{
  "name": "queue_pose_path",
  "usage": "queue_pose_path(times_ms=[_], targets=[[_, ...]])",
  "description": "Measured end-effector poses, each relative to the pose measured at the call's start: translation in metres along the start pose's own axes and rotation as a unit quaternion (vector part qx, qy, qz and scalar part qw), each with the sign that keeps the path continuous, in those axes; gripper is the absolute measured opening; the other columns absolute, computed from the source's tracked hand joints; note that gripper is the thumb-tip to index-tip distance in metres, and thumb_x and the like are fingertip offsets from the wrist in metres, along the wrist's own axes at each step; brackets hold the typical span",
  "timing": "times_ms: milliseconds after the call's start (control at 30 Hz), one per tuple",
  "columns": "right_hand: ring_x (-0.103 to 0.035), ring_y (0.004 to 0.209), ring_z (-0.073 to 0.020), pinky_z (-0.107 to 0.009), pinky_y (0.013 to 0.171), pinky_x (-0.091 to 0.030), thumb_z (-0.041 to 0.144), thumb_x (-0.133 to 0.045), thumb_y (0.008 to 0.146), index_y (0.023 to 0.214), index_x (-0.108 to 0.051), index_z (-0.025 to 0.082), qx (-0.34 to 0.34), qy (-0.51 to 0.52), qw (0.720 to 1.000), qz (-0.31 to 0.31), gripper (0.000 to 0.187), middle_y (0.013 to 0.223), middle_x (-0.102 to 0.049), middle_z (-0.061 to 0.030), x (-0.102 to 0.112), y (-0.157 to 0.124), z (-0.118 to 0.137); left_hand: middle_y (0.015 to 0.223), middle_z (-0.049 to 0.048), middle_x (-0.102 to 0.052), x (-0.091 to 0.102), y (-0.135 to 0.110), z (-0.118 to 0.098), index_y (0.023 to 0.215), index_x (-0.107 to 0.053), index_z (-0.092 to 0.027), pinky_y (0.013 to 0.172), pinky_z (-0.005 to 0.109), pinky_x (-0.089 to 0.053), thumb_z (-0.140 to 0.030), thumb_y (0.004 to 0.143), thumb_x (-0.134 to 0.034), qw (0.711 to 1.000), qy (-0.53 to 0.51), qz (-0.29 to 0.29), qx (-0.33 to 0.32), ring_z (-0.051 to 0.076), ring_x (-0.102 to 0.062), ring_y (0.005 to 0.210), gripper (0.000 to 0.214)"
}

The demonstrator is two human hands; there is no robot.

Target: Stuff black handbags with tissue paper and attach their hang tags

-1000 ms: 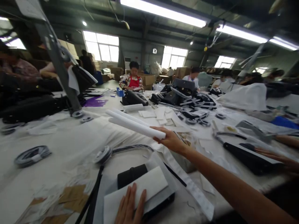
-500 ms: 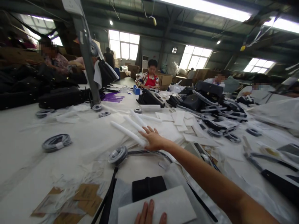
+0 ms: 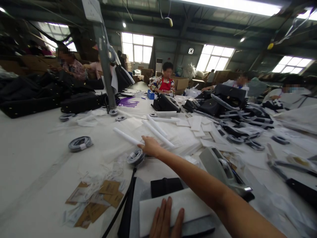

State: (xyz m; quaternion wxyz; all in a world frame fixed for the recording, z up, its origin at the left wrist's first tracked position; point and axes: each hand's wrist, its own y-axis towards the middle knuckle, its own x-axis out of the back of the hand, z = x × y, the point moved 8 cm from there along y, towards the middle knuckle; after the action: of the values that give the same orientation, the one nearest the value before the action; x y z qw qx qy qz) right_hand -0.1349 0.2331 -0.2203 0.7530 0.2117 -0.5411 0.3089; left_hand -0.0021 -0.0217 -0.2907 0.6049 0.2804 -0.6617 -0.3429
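My left hand (image 3: 166, 219) lies flat with its fingers stretched out, pressing on a white foam sheet (image 3: 178, 203). That sheet rests over a black bag (image 3: 166, 187) with grey wrapping sheet around it, at the bottom of the view. My right arm reaches across to the middle of the table, where my right hand (image 3: 150, 146) pinches the near end of a white tube (image 3: 126, 136). More white tubes (image 3: 158, 133) lie just beyond that hand. A coiled grey strap (image 3: 135, 157) sits close below it.
Brown cards in plastic bags (image 3: 95, 201) lie at left, near another coiled strap (image 3: 80, 143). A grey tape dispenser-like device (image 3: 220, 168) stands right of my arm. Black bags (image 3: 223, 99) are heaped behind, and a metal post (image 3: 105, 62) rises at left. Several people sit around the table.
My right hand, spread over the white tubes before, has drawn left and closed on one tube's end. The tubes have shifted apart. My left hand stays on the foam sheet; the view has turned slightly.
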Motion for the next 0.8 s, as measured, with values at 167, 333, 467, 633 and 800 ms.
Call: queue_pose_path(times_ms=[167,333,467,633,800], targets=[[-0.065,0.107,-0.0307,-0.038,0.089,-0.049,0.023,-0.065,0.084,0.123,-0.061,0.011,0.002,0.008,1.0,0.015,0.041,0.114,-0.069,-0.0186,-0.003,0.009,0.012,0.141,0.0115,-0.054,0.01,0.006,0.0,0.144,-0.042,-0.03,0.1,0.038,-0.053,-0.007,0.091,-0.044,0.996,-0.031,0.078,-0.011,0.026,-0.048,0.132,0.058],[-0.062,0.108,-0.0222,-0.032,0.096,-0.043,0.028,-0.055,0.093,0.134,-0.051,0.02,0.018,0.047,0.998,-0.04,0.042,0.119,-0.067,-0.0077,0.043,-0.046,-0.007,0.153,0.0116,-0.039,0.02,0.015,-0.001,0.149,-0.034,-0.027,0.107,0.041,-0.047,-0.005,0.09,-0.046,0.988,-0.054,0.147,-0.009,0.027,-0.039,0.139,0.064],[-0.063,0.088,-0.017,-0.029,0.084,-0.045,0.034,-0.053,0.093,0.12,-0.062,0.02,0.074,0.148,0.983,-0.076,0.031,0.097,-0.07,-0.0009,0.093,-0.143,-0.039,0.154,0.0128,-0.036,0.019,0.019,-0.001,0.149,-0.035,-0.027,0.108,0.043,-0.046,-0.006,0.088,-0.051,0.977,-0.059,0.202,-0.019,0.028,-0.039,0.139,0.066],[-0.061,0.096,-0.0182,-0.028,0.084,-0.046,0.04,-0.064,0.088,0.119,-0.068,0.019,0.107,0.214,0.968,-0.071,0.038,0.108,-0.066,-0.0065,0.12,-0.292,-0.087,0.15,0.0171,-0.041,0.015,0.023,0.0,0.146,-0.04,-0.025,0.106,0.046,-0.046,-0.006,0.087,-0.05,0.963,-0.056,0.252,-0.073,0.03,-0.045,0.135,0.063],[-0.06,0.104,-0.0182,-0.029,0.092,-0.045,0.037,-0.063,0.092,0.122,-0.067,0.026,0.073,0.185,0.98,-0.015,0.033,0.111,-0.066,-0.0061,0.096,-0.399,-0.125,0.145,0.0168,-0.048,0.015,0.031,0.003,0.143,-0.045,-0.025,0.105,0.047,-0.046,-0.014,0.089,-0.053,0.947,-0.065,0.291,-0.124,0.03,-0.051,0.13,0.055]])
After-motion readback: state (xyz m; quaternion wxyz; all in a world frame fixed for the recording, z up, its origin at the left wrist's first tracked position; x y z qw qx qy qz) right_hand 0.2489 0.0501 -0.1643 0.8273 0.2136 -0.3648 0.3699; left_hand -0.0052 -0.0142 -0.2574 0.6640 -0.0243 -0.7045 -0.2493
